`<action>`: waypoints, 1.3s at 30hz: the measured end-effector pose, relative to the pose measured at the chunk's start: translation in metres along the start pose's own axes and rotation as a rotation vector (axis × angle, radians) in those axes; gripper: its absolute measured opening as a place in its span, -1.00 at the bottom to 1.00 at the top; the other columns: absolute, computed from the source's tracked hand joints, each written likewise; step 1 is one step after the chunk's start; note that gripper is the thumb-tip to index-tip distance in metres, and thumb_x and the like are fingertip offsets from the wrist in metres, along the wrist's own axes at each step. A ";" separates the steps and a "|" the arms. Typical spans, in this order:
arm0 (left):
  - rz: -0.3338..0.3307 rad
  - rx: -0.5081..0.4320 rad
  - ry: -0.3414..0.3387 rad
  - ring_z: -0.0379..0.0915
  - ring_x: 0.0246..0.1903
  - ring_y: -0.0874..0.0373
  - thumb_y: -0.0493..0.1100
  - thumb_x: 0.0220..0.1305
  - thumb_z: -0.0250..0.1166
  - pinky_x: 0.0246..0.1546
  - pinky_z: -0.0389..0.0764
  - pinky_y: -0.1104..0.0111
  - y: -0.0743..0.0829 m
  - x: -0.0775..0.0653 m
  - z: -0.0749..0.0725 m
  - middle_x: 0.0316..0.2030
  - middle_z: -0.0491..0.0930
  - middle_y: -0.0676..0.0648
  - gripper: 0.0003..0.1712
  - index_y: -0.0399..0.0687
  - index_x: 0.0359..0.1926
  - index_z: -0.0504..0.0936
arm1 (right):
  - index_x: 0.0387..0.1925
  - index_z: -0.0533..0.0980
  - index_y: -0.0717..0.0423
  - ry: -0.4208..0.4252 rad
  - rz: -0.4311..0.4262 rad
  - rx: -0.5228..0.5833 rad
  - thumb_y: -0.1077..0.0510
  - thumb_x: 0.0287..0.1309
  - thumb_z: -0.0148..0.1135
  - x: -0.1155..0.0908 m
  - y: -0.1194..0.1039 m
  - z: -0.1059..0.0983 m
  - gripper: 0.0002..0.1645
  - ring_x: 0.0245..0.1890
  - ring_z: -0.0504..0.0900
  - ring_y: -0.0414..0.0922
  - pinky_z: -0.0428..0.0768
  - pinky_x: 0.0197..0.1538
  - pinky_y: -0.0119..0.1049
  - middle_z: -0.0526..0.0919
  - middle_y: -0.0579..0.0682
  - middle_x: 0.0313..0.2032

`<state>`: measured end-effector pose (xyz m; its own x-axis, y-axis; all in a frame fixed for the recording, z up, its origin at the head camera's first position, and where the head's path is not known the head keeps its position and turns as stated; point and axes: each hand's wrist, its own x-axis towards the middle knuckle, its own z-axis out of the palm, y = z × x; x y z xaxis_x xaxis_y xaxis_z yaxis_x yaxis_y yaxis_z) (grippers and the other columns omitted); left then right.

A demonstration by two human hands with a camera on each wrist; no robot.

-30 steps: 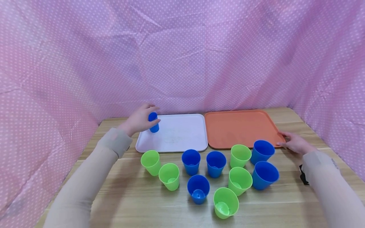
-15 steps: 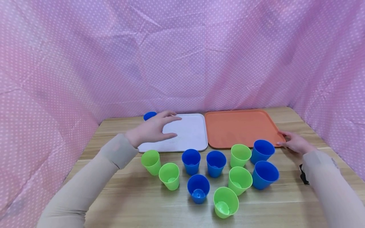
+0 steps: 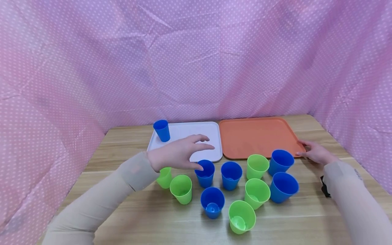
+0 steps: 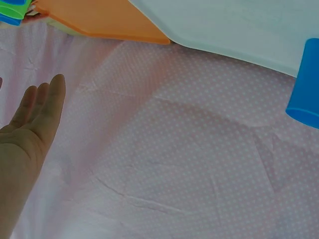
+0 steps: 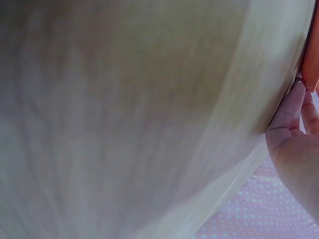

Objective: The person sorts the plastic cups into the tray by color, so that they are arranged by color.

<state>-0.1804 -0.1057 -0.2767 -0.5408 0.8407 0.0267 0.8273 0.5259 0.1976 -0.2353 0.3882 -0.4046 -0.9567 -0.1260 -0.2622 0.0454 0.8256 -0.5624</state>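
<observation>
My left hand (image 3: 179,152) is held with fingers apart and nothing in it, above the front edge of the white tray (image 3: 191,128). Its thumb overlaps the rim of a blue cup (image 3: 206,180) in the head view. Another blue cup (image 3: 162,131) stands upright on the white tray's left side; the left wrist view catches part of this blue cup (image 4: 306,87) too. My right hand (image 3: 318,153) holds the front right corner of the orange tray (image 3: 257,136), thumb and fingers on either side of it. In the right wrist view the orange tray (image 5: 311,59) shows only as a sliver.
Several blue and green cups stand upright on the wooden table (image 3: 137,217) before the trays, including a green cup (image 3: 181,190), a blue cup (image 3: 231,177) and a front green cup (image 3: 242,217). A pink dotted cloth (image 3: 196,61) hangs behind and beside the table.
My left hand has let go of the blue cup on the white tray and moved right and nearer, towards the cups on the table. The right hand has stayed at the orange tray's corner.
</observation>
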 end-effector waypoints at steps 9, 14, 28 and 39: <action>-0.008 0.036 -0.151 0.20 0.31 0.04 0.03 0.11 0.39 0.25 0.41 0.26 0.007 0.006 0.011 0.31 0.31 -0.09 -0.30 0.06 0.28 0.42 | 0.37 -0.09 0.45 -0.002 0.021 0.016 -0.17 0.21 0.17 0.001 -0.005 -0.001 0.06 -0.39 0.38 -0.04 0.40 -0.36 -0.37 0.16 0.50 0.06; -0.037 0.023 -0.217 0.17 0.34 0.05 0.03 0.11 0.38 0.29 0.36 0.22 0.010 0.008 0.016 0.34 0.28 -0.06 -0.28 0.09 0.30 0.40 | 0.38 -0.10 0.44 -0.005 0.023 0.037 -0.16 0.21 0.17 0.002 -0.005 -0.001 0.07 -0.45 0.36 -0.10 0.39 -0.40 -0.38 0.16 0.51 0.05; -0.017 0.016 -0.295 0.16 0.34 0.05 -0.02 0.09 0.41 0.32 0.32 0.26 0.012 0.010 0.032 0.35 0.26 -0.10 -0.27 0.10 0.30 0.40 | 0.36 -0.06 0.48 0.012 0.004 0.007 -0.15 0.20 0.18 -0.002 -0.002 0.001 0.05 -0.28 0.41 0.09 0.39 -0.29 -0.29 0.22 0.53 0.04; -0.043 0.015 -0.313 0.22 0.30 0.06 -0.10 0.13 0.39 0.22 0.45 0.26 0.011 0.010 0.036 0.31 0.31 -0.09 -0.35 0.09 0.27 0.44 | 0.35 -0.04 0.48 0.016 0.008 -0.012 -0.13 0.20 0.19 -0.002 -0.003 0.002 0.03 -0.16 0.37 0.19 0.38 -0.18 -0.22 0.21 0.55 0.09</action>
<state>-0.1713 -0.0870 -0.3095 -0.5039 0.8155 -0.2847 0.8084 0.5614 0.1772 -0.2326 0.3849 -0.4034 -0.9609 -0.1103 -0.2541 0.0499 0.8333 -0.5505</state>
